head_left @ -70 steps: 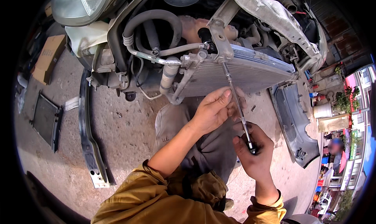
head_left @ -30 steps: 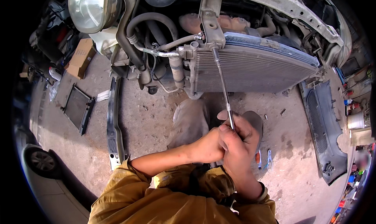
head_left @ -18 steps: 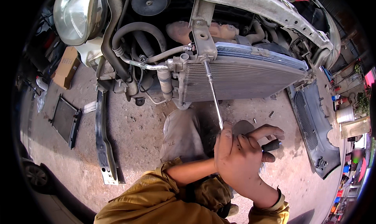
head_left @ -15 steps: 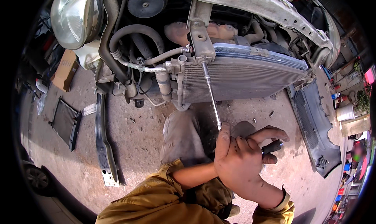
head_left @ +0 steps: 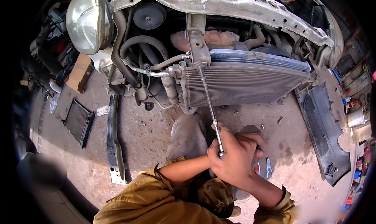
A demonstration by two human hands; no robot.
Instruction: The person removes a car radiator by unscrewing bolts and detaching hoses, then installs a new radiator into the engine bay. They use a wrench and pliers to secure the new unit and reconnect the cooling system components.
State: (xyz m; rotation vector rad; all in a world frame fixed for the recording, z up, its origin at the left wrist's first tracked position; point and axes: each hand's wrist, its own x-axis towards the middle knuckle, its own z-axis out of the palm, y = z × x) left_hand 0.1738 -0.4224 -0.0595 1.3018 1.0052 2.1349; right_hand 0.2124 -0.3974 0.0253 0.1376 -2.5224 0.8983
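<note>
A long chrome extension bar (head_left: 212,114) runs down from a bolt under the bracket (head_left: 199,47), in front of the finned radiator (head_left: 246,85), to my hands. My right hand (head_left: 233,159) is closed around the bar's lower end, with the chrome tip showing between its fingers. Beneath it, my left hand (head_left: 253,142) reaches across from the lower left, its fingers curled out on the right side. The wrench handle that these fingers held a moment ago is now mostly hidden. Hoses and a metal pipe (head_left: 149,72) sit left of the radiator.
A headlight (head_left: 84,24) and metal crossbeam (head_left: 235,2) top the opened car front. On the ground lie a loose radiator (head_left: 76,122), long dark beam (head_left: 112,141), cardboard box (head_left: 78,75), bumper panel (head_left: 321,134) and pliers (head_left: 268,169). My knees and another car flank below.
Compared with half a second ago, my right hand has shifted left and closed on the bar's end. The black handle has slipped from sight, and the fingers of both hands are bunched closer.
</note>
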